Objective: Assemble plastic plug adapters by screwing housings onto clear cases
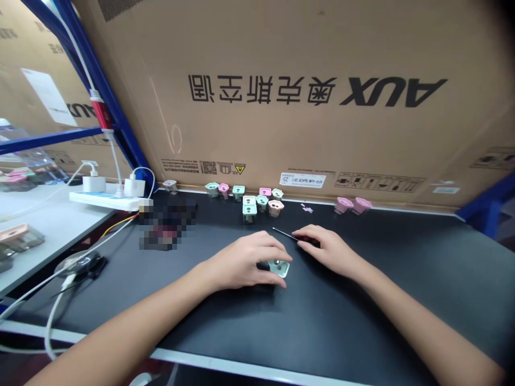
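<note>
My left hand (249, 260) is curled around a mint-green two-hole pencil sharpener (280, 267), whose top faces up between the thumb and fingers. Its lower part is hidden by the hand. To the right, my right hand (328, 249) rests on the black mat with its fingers closed on a screwdriver (286, 234). The thin metal shaft points away to the left, while most of the dark handle is covered by the fingers.
Several mint, pink and cream sharpeners (249, 210) stand along the back by a large cardboard box (257, 128). Two pink sharpeners (344, 204) are at the back right, near small pink scraps (306, 208). A white power strip (110, 201) and cables lie at left.
</note>
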{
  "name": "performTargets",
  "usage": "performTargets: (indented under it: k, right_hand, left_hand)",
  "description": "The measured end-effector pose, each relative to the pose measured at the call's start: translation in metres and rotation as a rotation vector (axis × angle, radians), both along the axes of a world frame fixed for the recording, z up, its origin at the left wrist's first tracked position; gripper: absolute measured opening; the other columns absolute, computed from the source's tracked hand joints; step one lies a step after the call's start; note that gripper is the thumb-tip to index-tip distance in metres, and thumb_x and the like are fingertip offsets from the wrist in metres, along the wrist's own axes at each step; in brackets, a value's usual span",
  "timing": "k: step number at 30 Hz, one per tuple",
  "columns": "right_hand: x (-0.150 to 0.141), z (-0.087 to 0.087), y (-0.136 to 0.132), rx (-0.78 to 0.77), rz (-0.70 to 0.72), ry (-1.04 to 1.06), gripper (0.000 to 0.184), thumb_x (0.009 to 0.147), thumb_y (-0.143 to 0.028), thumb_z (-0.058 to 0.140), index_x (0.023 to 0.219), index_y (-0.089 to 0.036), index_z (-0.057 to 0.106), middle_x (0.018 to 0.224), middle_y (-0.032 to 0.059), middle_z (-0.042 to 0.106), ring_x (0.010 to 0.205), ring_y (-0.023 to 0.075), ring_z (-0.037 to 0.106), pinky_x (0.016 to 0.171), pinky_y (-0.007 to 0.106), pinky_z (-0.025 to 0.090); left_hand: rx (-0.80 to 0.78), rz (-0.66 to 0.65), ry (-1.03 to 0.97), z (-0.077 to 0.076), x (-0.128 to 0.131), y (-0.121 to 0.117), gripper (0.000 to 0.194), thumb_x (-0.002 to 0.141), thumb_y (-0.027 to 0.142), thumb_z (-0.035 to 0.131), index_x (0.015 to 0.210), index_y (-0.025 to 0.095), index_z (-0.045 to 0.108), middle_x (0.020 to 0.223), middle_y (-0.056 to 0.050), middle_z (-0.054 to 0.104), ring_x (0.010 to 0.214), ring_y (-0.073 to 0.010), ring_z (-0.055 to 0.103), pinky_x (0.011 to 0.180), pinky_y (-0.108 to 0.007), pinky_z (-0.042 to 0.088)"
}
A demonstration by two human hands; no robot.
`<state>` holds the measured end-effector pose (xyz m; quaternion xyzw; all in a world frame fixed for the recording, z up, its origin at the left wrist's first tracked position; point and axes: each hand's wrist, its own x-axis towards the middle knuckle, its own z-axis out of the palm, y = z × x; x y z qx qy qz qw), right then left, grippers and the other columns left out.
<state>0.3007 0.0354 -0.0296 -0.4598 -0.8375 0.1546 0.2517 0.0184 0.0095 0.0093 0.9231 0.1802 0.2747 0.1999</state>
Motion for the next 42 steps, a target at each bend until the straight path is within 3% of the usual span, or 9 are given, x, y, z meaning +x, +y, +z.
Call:
performTargets:
  k: [11, 18, 28, 34, 36, 38, 40, 42]
  right_hand:
    - [-0.002, 0.002, -0.001, 0.008, -0.011, 0.008, 0.028, 0.095, -0.031, 0.060, 0.118, -0.024, 0.074, 0.116, 0.0073, 0.074, 0.104, 0.0248, 0.069, 0.094, 0.042, 0.055]
    - [-0.002, 0.006, -0.002, 0.001, 0.004, -0.006, 0.028, 0.094, -0.027, 0.061, 0.118, -0.022, 0.074, 0.115, 0.0077, 0.075, 0.103, 0.0248, 0.069, 0.095, 0.040, 0.053]
    - [-0.005, 0.007, -0.008, 0.011, 0.029, -0.040, 0.030, 0.097, -0.030, 0.059, 0.121, -0.020, 0.073, 0.117, 0.0090, 0.073, 0.107, 0.0257, 0.066, 0.097, 0.041, 0.051]
    - [-0.015, 0.019, -0.021, 0.115, 0.067, 0.114, 0.028, 0.095, -0.035, 0.065, 0.118, -0.021, 0.073, 0.114, 0.0079, 0.073, 0.104, 0.0245, 0.066, 0.095, 0.038, 0.053]
    - [-0.021, 0.021, -0.027, 0.031, 0.131, 0.199, 0.037, 0.092, -0.038, 0.069, 0.126, -0.023, 0.069, 0.118, 0.0066, 0.072, 0.102, 0.0227, 0.068, 0.092, 0.037, 0.054]
    - [-0.028, 0.021, -0.033, -0.118, 0.198, 0.268, 0.059, 0.087, -0.040, 0.075, 0.141, -0.025, 0.058, 0.126, 0.0066, 0.070, 0.107, 0.0226, 0.068, 0.095, 0.037, 0.055]
    - [-0.036, 0.018, -0.037, -0.243, 0.250, 0.289, 0.083, 0.080, -0.039, 0.081, 0.153, -0.025, 0.044, 0.141, 0.0088, 0.062, 0.122, 0.0252, 0.064, 0.105, 0.041, 0.052]
    - [-0.042, 0.014, -0.041, -0.298, 0.272, 0.277, 0.094, 0.077, -0.037, 0.084, 0.157, -0.026, 0.036, 0.156, 0.0102, 0.049, 0.139, 0.0283, 0.052, 0.116, 0.045, 0.044]
  left_hand:
    - [-0.054, -0.022, 0.028, 0.017, -0.013, 0.000, 0.044, 0.085, 0.041, 0.077, 0.123, 0.019, 0.071, 0.114, -0.007, 0.074, 0.106, -0.0184, 0.068, 0.097, -0.028, 0.053]
    - [-0.141, -0.056, 0.148, 0.020, -0.013, 0.001, 0.039, 0.092, 0.035, 0.072, 0.127, 0.021, 0.068, 0.122, -0.008, 0.073, 0.111, -0.0189, 0.069, 0.099, -0.028, 0.054]
    - [-0.070, 0.043, 0.174, 0.018, -0.014, 0.004, 0.036, 0.088, 0.036, 0.075, 0.121, 0.023, 0.069, 0.120, -0.007, 0.069, 0.106, -0.0179, 0.067, 0.095, -0.027, 0.051]
    - [-0.093, 0.084, 0.129, 0.015, -0.010, 0.006, 0.034, 0.087, 0.037, 0.076, 0.117, 0.021, 0.071, 0.116, -0.007, 0.069, 0.105, -0.0180, 0.067, 0.094, -0.027, 0.051]
    - [-0.125, 0.056, 0.111, 0.014, -0.009, 0.007, 0.033, 0.089, 0.036, 0.075, 0.118, 0.021, 0.070, 0.118, -0.007, 0.070, 0.107, -0.0181, 0.067, 0.096, -0.027, 0.051]
    - [-0.157, 0.009, 0.081, 0.012, -0.009, 0.007, 0.033, 0.091, 0.033, 0.073, 0.121, 0.021, 0.069, 0.122, -0.007, 0.070, 0.112, -0.0189, 0.066, 0.099, -0.029, 0.052]
    - [-0.183, -0.020, 0.050, 0.010, -0.008, 0.007, 0.033, 0.091, 0.031, 0.072, 0.123, 0.022, 0.068, 0.125, -0.008, 0.070, 0.117, -0.0201, 0.066, 0.102, -0.031, 0.052]
    - [-0.205, -0.027, 0.032, 0.010, -0.008, 0.007, 0.034, 0.092, 0.030, 0.072, 0.124, 0.022, 0.067, 0.127, -0.008, 0.070, 0.119, -0.0206, 0.065, 0.104, -0.033, 0.051]
